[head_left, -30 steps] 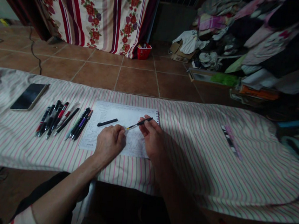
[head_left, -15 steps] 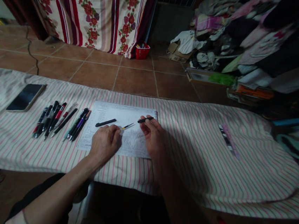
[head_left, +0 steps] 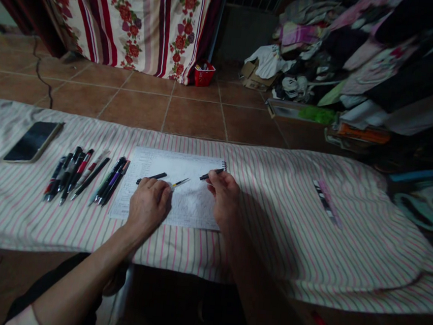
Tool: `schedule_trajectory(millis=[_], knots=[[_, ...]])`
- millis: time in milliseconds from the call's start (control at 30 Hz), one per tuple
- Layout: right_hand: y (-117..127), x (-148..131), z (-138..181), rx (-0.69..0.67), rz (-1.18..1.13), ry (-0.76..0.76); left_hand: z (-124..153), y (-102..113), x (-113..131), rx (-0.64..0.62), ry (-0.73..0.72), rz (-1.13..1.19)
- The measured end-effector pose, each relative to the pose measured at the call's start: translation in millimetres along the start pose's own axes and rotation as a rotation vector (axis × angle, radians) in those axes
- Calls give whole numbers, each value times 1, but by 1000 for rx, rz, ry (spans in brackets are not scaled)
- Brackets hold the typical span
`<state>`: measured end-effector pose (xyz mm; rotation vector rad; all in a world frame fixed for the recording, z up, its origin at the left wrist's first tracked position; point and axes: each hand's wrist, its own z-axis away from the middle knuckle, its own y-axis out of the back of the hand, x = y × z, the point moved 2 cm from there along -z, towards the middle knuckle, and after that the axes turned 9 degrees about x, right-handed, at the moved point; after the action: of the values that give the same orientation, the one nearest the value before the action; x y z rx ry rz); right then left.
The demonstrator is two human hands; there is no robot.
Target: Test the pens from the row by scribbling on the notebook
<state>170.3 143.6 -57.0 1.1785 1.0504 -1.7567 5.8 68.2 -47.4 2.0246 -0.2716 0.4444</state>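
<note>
My left hand [head_left: 150, 201] rests on the spiral notebook [head_left: 186, 162], its fingers closed on a thin pen refill [head_left: 180, 182] with a yellowish section. The refill's slim tip points up and right. My right hand [head_left: 225, 196] pinches a black pen barrel [head_left: 205, 176] between thumb and fingers above the page. A small gap separates the refill's tip from the barrel's near end. Just beyond my left knuckles, another black pen part [head_left: 158, 176] lies on the notebook, partly hidden by the hand. Printed or written lines cover parts of the page.
Several pens [head_left: 72, 174] lie left of the notebook, with more pens [head_left: 111, 183] beside its edge. A phone [head_left: 32, 142] sits farther left. Two slim pens [head_left: 326, 203] lie to the right on the striped cloth [head_left: 275, 188]. Beyond stands a red basket [head_left: 204, 74].
The view has shifted slightly. My right hand has drawn a little to the right with the barrel, its lower fingers more curled, and the gap to the refill is slightly wider.
</note>
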Motion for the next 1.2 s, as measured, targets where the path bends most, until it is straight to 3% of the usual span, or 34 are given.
schedule_trajectory(millis=[267, 367, 800, 1200], knots=[[3, -8, 1, -66, 290, 437, 0, -5, -2, 18, 22, 18], [2, -11, 5, -143, 326, 508, 0, -7, -4, 25, 16, 37], [1, 1, -4, -76, 195, 104, 0, -9, -4, 55, -17, -96], [3, -3, 1, -94, 116, 3, 0, -8, 1, 141, -62, -162]])
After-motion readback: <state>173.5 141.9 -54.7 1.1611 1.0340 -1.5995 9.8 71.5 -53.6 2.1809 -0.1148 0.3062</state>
